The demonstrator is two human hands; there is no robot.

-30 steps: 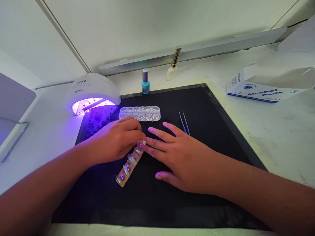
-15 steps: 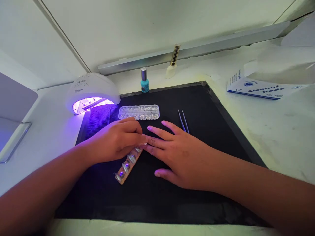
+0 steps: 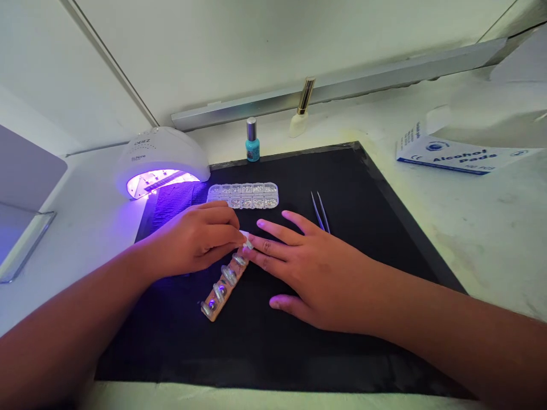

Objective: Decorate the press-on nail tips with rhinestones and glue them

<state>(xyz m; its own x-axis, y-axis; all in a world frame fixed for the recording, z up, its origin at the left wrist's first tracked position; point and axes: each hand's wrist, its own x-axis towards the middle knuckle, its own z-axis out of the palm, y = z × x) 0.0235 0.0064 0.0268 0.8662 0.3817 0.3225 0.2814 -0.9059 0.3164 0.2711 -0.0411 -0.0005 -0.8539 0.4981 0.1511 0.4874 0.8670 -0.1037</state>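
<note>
My left hand (image 3: 200, 236) pinches a small white pad (image 3: 247, 240) between thumb and fingers. The pad is at the far end of a narrow wooden-coloured strip (image 3: 217, 302), which carries several glittery silver false nails (image 3: 229, 275) on round studs. My right hand (image 3: 316, 267) lies palm down on the black mat with its fingers spread. Its middle fingertips reach the pad and the far end of the strip; whether they press on the strip cannot be made out. Beyond the right hand's fingers rests a pair of tweezers (image 3: 320, 212), partly hidden.
A clear compartment box of small gems (image 3: 256, 196) lies behind the left hand. The lit nail lamp (image 3: 164, 151) stands at back left. Past the black mat (image 3: 363, 188) stand a turquoise polish bottle (image 3: 252, 145) and a gold-capped bottle (image 3: 302, 111). An alcohol pads box (image 3: 453, 155) sits at right.
My left hand has drawn back slightly to the left, and more of the white pad shows between it and my right fingertips. My right hand stays in place.
</note>
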